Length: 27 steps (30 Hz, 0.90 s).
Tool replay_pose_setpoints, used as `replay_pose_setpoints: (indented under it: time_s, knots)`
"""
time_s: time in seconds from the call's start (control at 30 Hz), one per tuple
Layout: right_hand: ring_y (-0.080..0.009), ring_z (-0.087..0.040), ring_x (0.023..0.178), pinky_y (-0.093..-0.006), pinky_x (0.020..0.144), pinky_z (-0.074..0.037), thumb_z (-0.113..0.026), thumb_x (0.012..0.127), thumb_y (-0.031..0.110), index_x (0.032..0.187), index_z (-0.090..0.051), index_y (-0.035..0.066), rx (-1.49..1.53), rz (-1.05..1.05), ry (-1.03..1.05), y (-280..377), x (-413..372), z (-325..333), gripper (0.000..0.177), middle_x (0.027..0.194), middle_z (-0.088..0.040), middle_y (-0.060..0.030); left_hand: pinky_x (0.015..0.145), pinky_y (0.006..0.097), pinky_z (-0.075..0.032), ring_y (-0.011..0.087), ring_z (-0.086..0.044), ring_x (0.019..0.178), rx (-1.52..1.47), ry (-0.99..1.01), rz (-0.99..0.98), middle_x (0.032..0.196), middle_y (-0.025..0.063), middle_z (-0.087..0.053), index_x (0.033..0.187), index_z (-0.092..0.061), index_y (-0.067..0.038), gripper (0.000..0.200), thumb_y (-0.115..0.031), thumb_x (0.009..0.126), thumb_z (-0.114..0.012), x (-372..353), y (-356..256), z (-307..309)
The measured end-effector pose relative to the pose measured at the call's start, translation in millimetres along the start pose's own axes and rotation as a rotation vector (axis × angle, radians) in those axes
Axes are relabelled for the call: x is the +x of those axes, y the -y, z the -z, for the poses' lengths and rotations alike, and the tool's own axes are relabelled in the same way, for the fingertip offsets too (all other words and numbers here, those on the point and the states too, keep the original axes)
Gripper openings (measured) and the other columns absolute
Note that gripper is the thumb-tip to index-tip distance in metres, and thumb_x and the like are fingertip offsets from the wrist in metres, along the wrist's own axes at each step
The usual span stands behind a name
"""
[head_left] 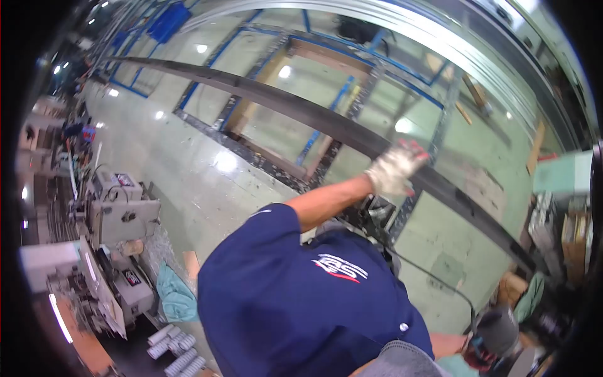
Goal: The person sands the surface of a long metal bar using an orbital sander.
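Observation:
My left hand (pixel 396 168), in a white work glove with reddish fingertips, lies across a long dark metal bar (pixel 301 110), fingers at its far side and thumb at the near side. Motion blurs the fingertips a little. Low at the right edge, my right hand (pixel 475 359) is closed around a teal and dark power tool (pixel 482 345), partly hidden. A black cord (pixel 433 276) runs near it. Below the bar stands a frame (pixel 264 157) of dark, paint-flecked members with blue parts.
Long silvery profiles (pixel 433 38) run along the far side. A grey machine box (pixel 122 217) and a teal cloth (pixel 176 292) are at left, above several ribbed cylinders (pixel 176 349). Cardboard boxes (pixel 575 235) stand at right. Wood offcuts (pixel 474 94) lie on the floor.

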State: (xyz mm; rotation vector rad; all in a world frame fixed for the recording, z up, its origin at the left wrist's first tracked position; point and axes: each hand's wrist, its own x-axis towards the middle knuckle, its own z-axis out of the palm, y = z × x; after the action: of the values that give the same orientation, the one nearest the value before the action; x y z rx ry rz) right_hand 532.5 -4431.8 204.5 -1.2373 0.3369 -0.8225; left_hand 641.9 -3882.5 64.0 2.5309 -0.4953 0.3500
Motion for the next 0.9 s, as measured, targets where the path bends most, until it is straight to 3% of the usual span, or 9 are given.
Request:
replay_pose_setpoints:
  time_s: [0.13,0.23,0.33,0.5,0.6,0.7,0.8,0.83,0.9]
  knots:
    - [-0.0351,-0.078,0.103,-0.0528,0.087,-0.067,-0.083,0.103,0.039,0.152,-0.064,-0.001,0.058,-0.024,0.017,-30,10,9,0.066,0.126,-0.076,-0.0212,0.137,0.0631,-0.031,0.0482,-0.049,0.159,0.059,0.22,0.059,0.165,0.0284,-0.054,0.175,-0.036,-0.001,0.138,-0.056,0.069,-0.104,42,-8,-10]
    - [-0.0358,-0.078,0.104,-0.0535,0.088,-0.067,-0.084,0.103,0.039,0.151,-0.064,-0.001,0.144,-0.047,0.063,-54,33,18,0.066,0.127,-0.077,-0.0221,0.126,0.063,-0.043,0.044,-0.064,0.14,0.063,0.415,0.149,0.148,0.0225,-0.066,0.17,-0.047,-0.006,0.128,-0.056,0.068,-0.105,57,-14,-23]
    - [-0.0365,-0.079,0.105,-0.0542,0.089,-0.068,-0.085,0.102,0.04,0.151,-0.065,-0.001,0.233,-0.078,0.124,-77,71,31,0.066,0.128,-0.077,-0.0229,0.125,0.0619,-0.044,0.0421,-0.066,0.138,0.133,0.498,0.25,0.142,0.021,-0.07,0.165,-0.055,-0.013,0.117,-0.057,0.068,-0.105,64,-19,-37]
    - [-0.0376,-0.08,0.106,-0.0554,0.091,-0.069,-0.086,0.101,0.041,0.15,-0.067,-0.001,0.471,-0.091,0.221,-113,150,70,0.067,0.129,-0.079,-0.0244,0.121,0.0511,-0.05,0.0312,-0.07,0.128,0.26,0.21,0.396,0.123,0.0067,-0.075,0.125,-0.079,-0.018,0.078,-0.053,0.06,-0.105,60,-23,-73]
    - [-0.0383,-0.08,0.107,-0.0561,0.091,-0.069,-0.087,0.101,0.042,0.149,-0.068,-0.002,0.746,-0.006,0.364,-136,204,108,0.067,0.13,-0.079,-0.0252,0.12,0.0502,-0.05,0.0315,-0.069,0.127,0.276,0.208,0.372,0.119,0.0059,-0.075,0.121,-0.078,-0.018,0.076,-0.054,0.06,-0.106,60,-30,-63]
    - [-0.0312,-0.075,0.092,-0.0494,0.081,-0.061,-0.072,0.109,0.038,0.125,-0.079,-0.003,0.06,0.61,0.108,-207,249,125,0.045,0.109,-0.08,-0.0176,0.118,0.0501,-0.051,0.0322,-0.069,0.125,0.267,0.201,0.363,0.117,0.0043,-0.074,0.119,-0.077,-0.018,0.079,-0.054,0.056,-0.107,59,-29,-65]
    - [-0.0318,-0.076,0.092,-0.0476,0.08,-0.06,-0.075,0.103,0.028,0.114,-0.082,-0.004,-0.1,-0.018,0.057,-84,186,32,0.035,0.105,-0.08,-0.0204,0.116,0.0501,-0.052,0.0325,-0.069,0.124,0.25,0.178,0.357,0.115,0.0048,-0.074,0.116,-0.076,-0.019,0.078,-0.053,0.054,-0.108,59,-29,-66]
    - [-0.0352,-0.078,0.097,-0.0513,0.084,-0.061,-0.074,0.102,0.029,0.112,-0.084,-0.004,-0.33,0.13,0.175,-93,194,46,0.036,0.106,-0.081,-0.0228,0.115,0.0499,-0.052,0.0325,-0.069,0.123,0.245,0.17,0.35,0.115,0.0049,-0.074,0.116,-0.076,-0.019,0.077,-0.052,0.054,-0.108,59,-31,-64]
    - [-0.034,-0.078,0.096,-0.0503,0.083,-0.062,-0.075,0.102,0.029,0.114,-0.083,-0.004,-0.298,-0.045,0.051,-95,186,55,0.036,0.107,-0.081,-0.0219,0.114,0.0496,-0.052,0.0327,-0.07,0.121,0.237,0.128,0.329,0.114,0.0054,-0.074,0.114,-0.076,-0.02,0.074,-0.051,0.054,-0.108,56,-32,-63]
